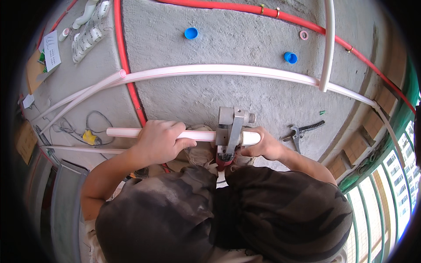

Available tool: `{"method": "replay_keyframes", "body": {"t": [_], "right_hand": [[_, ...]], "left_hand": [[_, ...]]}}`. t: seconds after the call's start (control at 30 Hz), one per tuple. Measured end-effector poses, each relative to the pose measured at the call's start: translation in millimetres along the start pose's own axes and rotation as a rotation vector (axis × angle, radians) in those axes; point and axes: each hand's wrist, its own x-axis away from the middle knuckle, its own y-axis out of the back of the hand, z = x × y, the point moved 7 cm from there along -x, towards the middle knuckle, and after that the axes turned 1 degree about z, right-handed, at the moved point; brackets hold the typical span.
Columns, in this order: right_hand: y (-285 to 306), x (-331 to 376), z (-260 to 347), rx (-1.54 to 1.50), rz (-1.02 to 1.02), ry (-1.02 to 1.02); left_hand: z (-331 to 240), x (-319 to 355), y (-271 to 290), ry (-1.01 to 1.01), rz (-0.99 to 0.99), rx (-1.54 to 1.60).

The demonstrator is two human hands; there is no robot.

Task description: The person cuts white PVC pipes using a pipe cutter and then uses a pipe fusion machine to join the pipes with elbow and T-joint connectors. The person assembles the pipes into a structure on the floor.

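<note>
My left hand (pixel 158 141) is closed around a short white plastic pipe (pixel 199 136) with a thin red stripe. The pipe lies level, and its right end meets a pipe welding tool (pixel 226 117) with grey metal heads and a red body, upright between my knees. From the opposite side, my right hand (pixel 265 145) grips a white pipe fitting (pixel 251 138) against the tool. My fingers partly cover the fitting. How deep either piece sits on the heads is hidden.
Long white pipes (pixel 219 69) and red pipes (pixel 119 39) cross the concrete floor. Two blue caps (pixel 191 33) lie ahead. A pipe cutter (pixel 296 136) rests at right, a yellow plug (pixel 90 137) with cable at left. Railings (pixel 372 210) stand at far right.
</note>
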Motion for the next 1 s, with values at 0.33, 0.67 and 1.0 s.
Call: {"method": "replay_keyframes", "body": {"t": [0.33, 0.67, 1.0], "right_hand": [[-13, 20, 16, -0.094, -0.038, -0.071], [-13, 22, 10, -0.005, -0.102, -0.089], [-16, 15, 7, -0.005, -0.085, -0.134]], "left_hand": [[-23, 5, 18, -0.086, -0.099, 0.002], [-29, 0, 17, -0.125, -0.116, -0.019], [-19, -8, 4, 0.018, 0.146, 0.021]]}}
